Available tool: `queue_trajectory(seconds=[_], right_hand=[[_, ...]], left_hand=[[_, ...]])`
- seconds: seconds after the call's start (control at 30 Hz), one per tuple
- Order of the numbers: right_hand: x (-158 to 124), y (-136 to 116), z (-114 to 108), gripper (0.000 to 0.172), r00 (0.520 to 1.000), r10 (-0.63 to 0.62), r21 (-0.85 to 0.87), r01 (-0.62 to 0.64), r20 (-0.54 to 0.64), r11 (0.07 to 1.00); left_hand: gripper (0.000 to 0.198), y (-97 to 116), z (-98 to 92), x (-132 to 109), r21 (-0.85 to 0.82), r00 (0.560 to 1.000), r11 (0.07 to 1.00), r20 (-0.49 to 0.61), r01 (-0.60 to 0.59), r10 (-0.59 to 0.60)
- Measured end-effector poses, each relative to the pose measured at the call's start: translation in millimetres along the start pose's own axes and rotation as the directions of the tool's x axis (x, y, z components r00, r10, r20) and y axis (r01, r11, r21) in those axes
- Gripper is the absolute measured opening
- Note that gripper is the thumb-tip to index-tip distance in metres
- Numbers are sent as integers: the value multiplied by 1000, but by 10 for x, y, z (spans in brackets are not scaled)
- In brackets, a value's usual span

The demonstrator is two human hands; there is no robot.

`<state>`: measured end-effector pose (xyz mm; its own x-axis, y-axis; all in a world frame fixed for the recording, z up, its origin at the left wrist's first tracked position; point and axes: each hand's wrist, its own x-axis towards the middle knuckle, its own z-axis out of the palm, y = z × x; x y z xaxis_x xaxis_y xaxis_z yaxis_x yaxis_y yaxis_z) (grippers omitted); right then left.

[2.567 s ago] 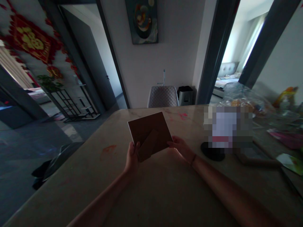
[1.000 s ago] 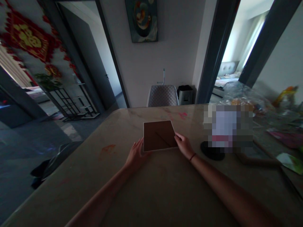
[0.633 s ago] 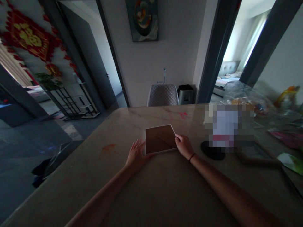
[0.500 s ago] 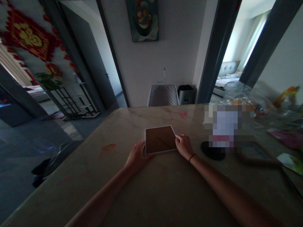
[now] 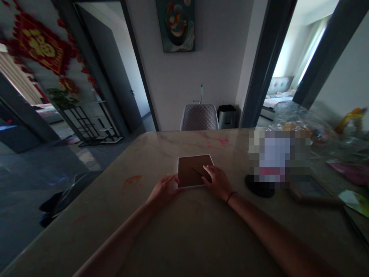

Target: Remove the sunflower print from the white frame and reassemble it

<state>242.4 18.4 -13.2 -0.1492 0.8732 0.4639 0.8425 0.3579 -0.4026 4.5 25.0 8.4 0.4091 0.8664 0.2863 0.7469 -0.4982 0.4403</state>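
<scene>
A flat brown rectangular board [image 5: 186, 175] with a thin white rim lies on the table in front of me; it looks like the back of a picture frame, though I cannot be sure. A thin dark line or strip [image 5: 197, 171] runs slantwise across its middle. At the board's near left corner my left hand [image 5: 165, 189] holds the edge, fingertips on the left side and thumb along the near side. My right hand [image 5: 217, 181] is over the board's right part, thumb and forefinger apart close to the strip's lower end. Its palm covers the near right corner.
The pale marble-look table [image 5: 161, 238] bears red smudges. To the right are a blurred-out item on a round black base [image 5: 259, 186], a dark flat tray-like thing [image 5: 317, 194] and clear plastic wrapping [image 5: 296, 115]. A quilted chair [image 5: 200, 117] stands beyond the far edge.
My right hand has let go of the board's right edge and moved left over its face, fingers spread. My left hand's fingers have curled onto the left edge. The board has hardly moved.
</scene>
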Motion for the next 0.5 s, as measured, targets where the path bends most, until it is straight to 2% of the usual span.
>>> queue_trajectory(seconds=[0.1, 0.3, 0.5], right_hand=[[20, -22, -52, 35, 999, -11, -32, 12, 47, 999], [28, -33, -35, 36, 1000, 4, -48, -3, 30, 999], [21, -31, -2, 37, 999, 29, -67, -27, 32, 997]], left_hand=[[21, 3, 18, 3, 3, 999, 1000, -28, -31, 31], [17, -50, 60, 26, 31, 992, 995, -74, -97, 99], [10, -26, 74, 33, 75, 986, 984, -40, -159, 162]])
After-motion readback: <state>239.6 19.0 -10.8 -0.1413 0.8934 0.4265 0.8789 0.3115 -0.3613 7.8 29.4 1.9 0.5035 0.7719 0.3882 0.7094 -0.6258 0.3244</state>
